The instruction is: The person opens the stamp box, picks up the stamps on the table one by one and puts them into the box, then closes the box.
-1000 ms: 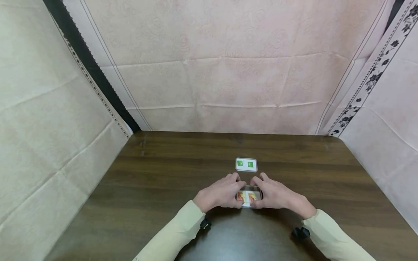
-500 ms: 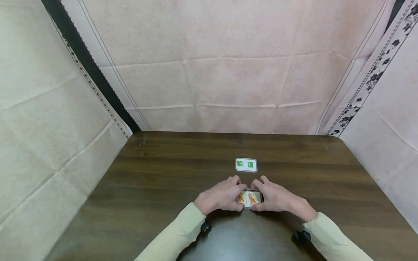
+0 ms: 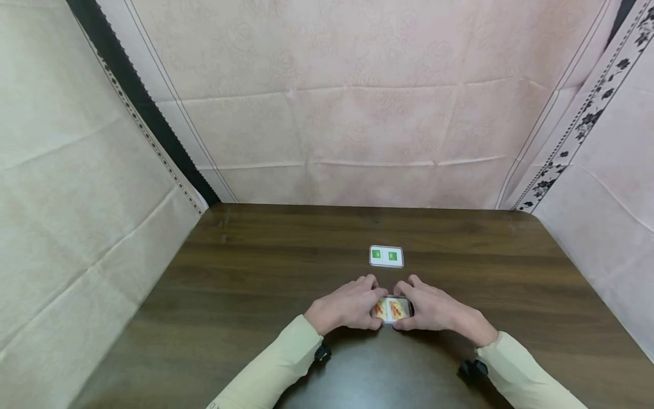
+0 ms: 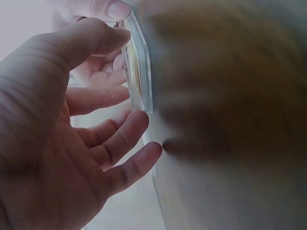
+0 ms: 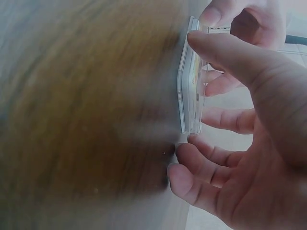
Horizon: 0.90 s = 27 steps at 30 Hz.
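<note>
A flat, clear plastic case (image 3: 390,310) with two orange-and-yellow pictures side by side lies between my hands near the middle of the table. My left hand (image 3: 349,305) pinches its left end between thumb and fingers, and my right hand (image 3: 434,305) does the same on the right. Seen edge-on in the left wrist view, the case (image 4: 139,62) shows stacked layers, a pale one with clear plastic against it. From the right wrist, thin clear layers of the case (image 5: 191,81) stand slightly apart at one end. The lower fingers of both hands reach down close to the tabletop.
Just beyond my hands lies a second clear-cased white card (image 3: 386,257) with two green squares. The dark wooden table (image 3: 265,250) reaches back to hanging pale cloth (image 3: 327,130), with more cloth at both sides.
Both hands have shifted slightly toward me, and the dark band along the far edge of the case has narrowed. Over the last half second they stay almost still. The green card has not moved.
</note>
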### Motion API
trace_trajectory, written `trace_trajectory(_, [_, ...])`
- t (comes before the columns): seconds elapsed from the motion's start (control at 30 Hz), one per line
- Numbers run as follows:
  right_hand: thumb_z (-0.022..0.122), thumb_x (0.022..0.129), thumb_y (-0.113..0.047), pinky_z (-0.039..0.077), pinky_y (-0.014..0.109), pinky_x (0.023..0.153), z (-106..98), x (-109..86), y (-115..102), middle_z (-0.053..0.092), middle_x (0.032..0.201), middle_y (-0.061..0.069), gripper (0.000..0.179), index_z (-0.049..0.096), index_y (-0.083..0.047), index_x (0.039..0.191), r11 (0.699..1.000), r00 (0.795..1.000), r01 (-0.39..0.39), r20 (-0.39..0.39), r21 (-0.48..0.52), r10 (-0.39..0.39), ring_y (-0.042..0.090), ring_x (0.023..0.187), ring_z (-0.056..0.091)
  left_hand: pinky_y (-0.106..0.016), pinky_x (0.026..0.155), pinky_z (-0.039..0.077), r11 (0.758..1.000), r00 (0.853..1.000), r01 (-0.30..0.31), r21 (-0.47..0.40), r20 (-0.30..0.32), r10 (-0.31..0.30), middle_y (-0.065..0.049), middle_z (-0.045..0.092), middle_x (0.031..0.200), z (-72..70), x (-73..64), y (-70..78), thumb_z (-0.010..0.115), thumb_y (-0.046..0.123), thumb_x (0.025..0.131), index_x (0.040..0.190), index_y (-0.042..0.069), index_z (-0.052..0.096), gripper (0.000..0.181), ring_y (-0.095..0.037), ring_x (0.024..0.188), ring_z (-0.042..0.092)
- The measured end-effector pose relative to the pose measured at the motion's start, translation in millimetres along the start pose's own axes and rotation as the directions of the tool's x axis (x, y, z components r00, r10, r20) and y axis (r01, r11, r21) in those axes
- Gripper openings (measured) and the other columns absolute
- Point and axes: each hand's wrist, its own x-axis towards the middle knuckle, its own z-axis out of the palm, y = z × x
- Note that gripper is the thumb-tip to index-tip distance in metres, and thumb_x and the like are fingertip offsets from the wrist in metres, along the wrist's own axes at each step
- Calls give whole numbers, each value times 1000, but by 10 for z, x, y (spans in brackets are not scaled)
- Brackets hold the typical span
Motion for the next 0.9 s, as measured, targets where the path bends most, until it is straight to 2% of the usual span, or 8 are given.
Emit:
trace_trajectory(0.13, [83,73,-49,42,29,63,4,-11,-1,45,99,2,60,56,-22,119,1000,1000,3,2,-2,-3,15,77,50,-19,74,42,1000,1000,11,2,12,-11,1,49,115,10,2,1,72,45,86,138,18,54,61,-10,92,45])
trace_trajectory(0.4, [83,73,-49,42,29,64,-10,-8,1,47,100,1,60,56,-22,120,1000,1000,9,-5,-14,-10,14,79,50,-19,75,42,999,1000,-1,37,-7,1,0,49,115,4,5,-1,71,46,87,138,17,53,62,-10,92,45])
trace_trajectory(0.63, [82,74,-50,43,30,66,-28,-26,13,48,103,1,67,57,-18,128,999,1000,15,-9,-32,-15,13,81,50,-20,77,42,999,1000,7,37,6,-7,0,49,121,-10,-11,-27,70,50,87,141,18,51,66,-10,95,45])
trace_trajectory(0.77, [79,75,-54,44,31,68,-75,-43,35,50,107,3,73,56,-16,132,999,1000,22,1,-35,-22,13,83,50,-21,80,44,1000,1000,3,23,8,-3,-1,50,125,-46,-37,-71,68,51,88,142,17,50,66,-11,98,47])
trace_trajectory(0.9, [75,80,-53,44,32,68,-173,-39,82,52,110,5,69,56,-14,133,998,999,34,-3,-53,-35,13,82,50,-25,85,47,1000,1000,19,19,-2,-19,-2,51,130,-121,-73,-161,64,47,92,143,18,49,61,-12,102,49])
